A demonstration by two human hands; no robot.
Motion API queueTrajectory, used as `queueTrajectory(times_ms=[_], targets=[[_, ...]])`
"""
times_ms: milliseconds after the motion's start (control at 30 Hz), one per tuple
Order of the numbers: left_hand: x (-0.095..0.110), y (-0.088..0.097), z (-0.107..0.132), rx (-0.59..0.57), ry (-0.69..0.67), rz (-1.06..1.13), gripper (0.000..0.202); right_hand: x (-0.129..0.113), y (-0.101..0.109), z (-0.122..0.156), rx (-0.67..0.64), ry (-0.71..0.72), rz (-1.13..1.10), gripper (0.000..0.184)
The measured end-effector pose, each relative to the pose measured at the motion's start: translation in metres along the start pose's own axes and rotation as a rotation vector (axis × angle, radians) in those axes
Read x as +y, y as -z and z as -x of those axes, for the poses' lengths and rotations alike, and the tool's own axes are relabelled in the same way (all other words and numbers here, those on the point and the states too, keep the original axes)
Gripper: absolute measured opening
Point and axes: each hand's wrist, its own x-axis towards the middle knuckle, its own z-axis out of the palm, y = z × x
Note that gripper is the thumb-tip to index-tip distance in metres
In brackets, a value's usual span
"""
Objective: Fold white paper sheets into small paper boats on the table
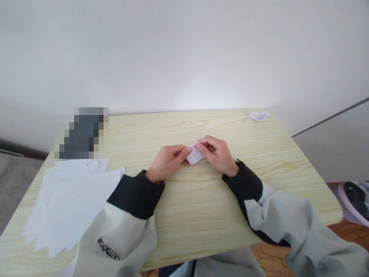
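A small folded piece of white paper [196, 157] is held just above the middle of the table, with fold lines visible on its face. My left hand [169, 161] pinches its left end between thumb and fingers. At the upper right part of the same paper, my right hand [215, 154] presses its thumb on top, the fingers curled behind. Both hands are closed on the paper, and the fingertips underneath are partly hidden.
Several loose white sheets [77, 207] lie overlapping on the left of the wooden table [196, 215]. Behind them is a dark, pixelated object [80, 132]. A small folded white paper [259, 115] sits near the back right corner. A lilac basket [348, 204] stands off the right side.
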Motion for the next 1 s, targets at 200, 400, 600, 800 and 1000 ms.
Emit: queueTrajectory(times_ms=[200,400,600,800,1000], targets=[[-0.001,0.001,0.001,0.015,-0.035,-0.099,0.042,-0.001,0.001,0.000,-0.014,0.040,-0.020,0.018],[-0.002,-0.001,0.001,0.026,0.002,-0.023,0.040,-0.002,0.000,-0.001,-0.001,-0.034,-0.087,0.019],[-0.007,-0.002,0.001,-0.014,0.056,0.151,0.036,0.000,0.000,-0.001,0.034,-0.082,-0.085,0.021],[-0.008,-0.002,0.001,0.018,0.055,0.112,0.036,0.001,-0.001,-0.001,0.032,-0.110,-0.098,0.022],[-0.011,-0.004,0.000,0.117,-0.116,0.042,0.055,0.003,-0.001,-0.001,0.108,-0.143,-0.105,0.022]])
